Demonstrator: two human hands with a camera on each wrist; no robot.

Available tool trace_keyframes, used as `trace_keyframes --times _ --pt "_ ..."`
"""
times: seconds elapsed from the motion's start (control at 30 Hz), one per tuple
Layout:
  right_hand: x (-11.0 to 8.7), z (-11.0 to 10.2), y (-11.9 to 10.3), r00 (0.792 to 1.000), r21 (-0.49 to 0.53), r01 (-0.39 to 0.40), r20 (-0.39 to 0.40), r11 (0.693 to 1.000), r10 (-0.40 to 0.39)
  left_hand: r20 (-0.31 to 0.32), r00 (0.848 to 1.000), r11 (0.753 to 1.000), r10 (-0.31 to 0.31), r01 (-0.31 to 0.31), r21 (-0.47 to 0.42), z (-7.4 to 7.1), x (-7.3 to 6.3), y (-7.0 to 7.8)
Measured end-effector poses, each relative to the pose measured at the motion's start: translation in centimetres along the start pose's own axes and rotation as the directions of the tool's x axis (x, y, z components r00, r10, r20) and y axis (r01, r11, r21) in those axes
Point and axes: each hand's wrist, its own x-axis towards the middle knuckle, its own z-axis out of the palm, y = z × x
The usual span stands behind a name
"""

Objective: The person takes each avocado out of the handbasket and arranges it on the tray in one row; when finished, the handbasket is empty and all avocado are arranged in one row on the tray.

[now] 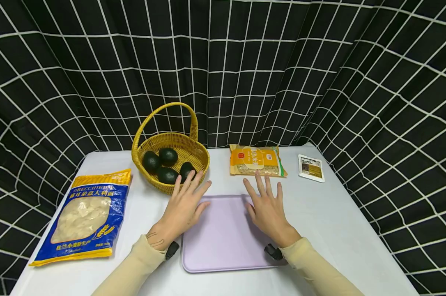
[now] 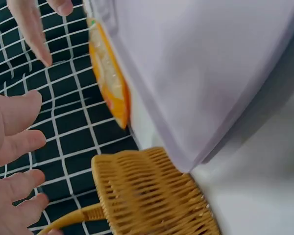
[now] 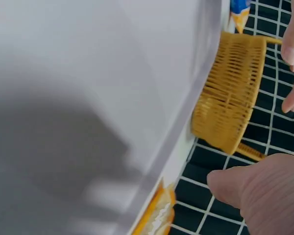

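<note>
Both hands hover with fingers spread over a pale purple tray (image 1: 226,234) on the white table. My left hand (image 1: 184,205) is at the tray's left edge, its fingertips overlapping the rim of a yellow wicker basket (image 1: 171,187) in the head view. Several dark green avocados (image 1: 167,175) lie in that basket. Over the tray's right side is my right hand (image 1: 267,209), its fingertips just in front of an orange-and-clear food packet (image 1: 254,160). Neither hand holds anything. In the left wrist view the basket (image 2: 147,191) stands beyond the tray's corner.
A large blue-and-yellow bag of orecchiette pasta (image 1: 86,218) lies at the left of the table. At the back right is a small white packet (image 1: 311,167) with a brown label. Black cloth with a white grid (image 1: 245,82) hangs behind and along the sides.
</note>
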Motion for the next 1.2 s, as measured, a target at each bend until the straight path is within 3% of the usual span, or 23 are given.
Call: trace_keyframes --times 0.17,0.33,0.57,0.77,1.0,1.13,1.2 --pt "0.6 -0.5 -0.8 0.996 0.077 0.024 -0.085 0.997 -0.017 -0.085 0.996 0.995 -0.036 0.028 -0.091 -1.6 -0.5 -0.5" --pt "1.3 -1.3 -1.9 0.986 0.149 0.063 -0.165 0.987 -0.038 -0.124 0.985 0.981 -0.116 0.094 -0.170 -3.1 -0.9 -1.4" --pt "2.5 -2.7 -3.4 0.970 0.229 0.115 -0.237 0.967 -0.059 -0.213 0.956 0.959 -0.200 0.146 -0.243 -5.3 -1.3 -3.3" --pt "3.5 -4.0 -4.6 0.965 0.286 0.139 -0.254 0.948 -0.065 -0.334 0.906 0.948 -0.262 0.177 -0.263 -7.1 -1.3 -5.2" --pt "5.4 -5.3 -5.8 0.972 0.398 0.110 -0.237 0.911 -0.014 -0.477 0.823 0.936 -0.309 0.175 -0.306 -9.2 -0.9 -7.7" --pt "6.6 -5.9 -6.5 0.974 0.427 0.108 -0.226 0.898 -0.009 -0.517 0.773 0.918 -0.369 0.216 -0.333 -10.1 -0.6 -9.1" --pt "7.1 -6.2 -6.8 0.973 0.433 0.117 -0.229 0.894 -0.016 -0.511 0.761 0.905 -0.400 0.241 -0.350 -10.3 -0.3 -9.6"
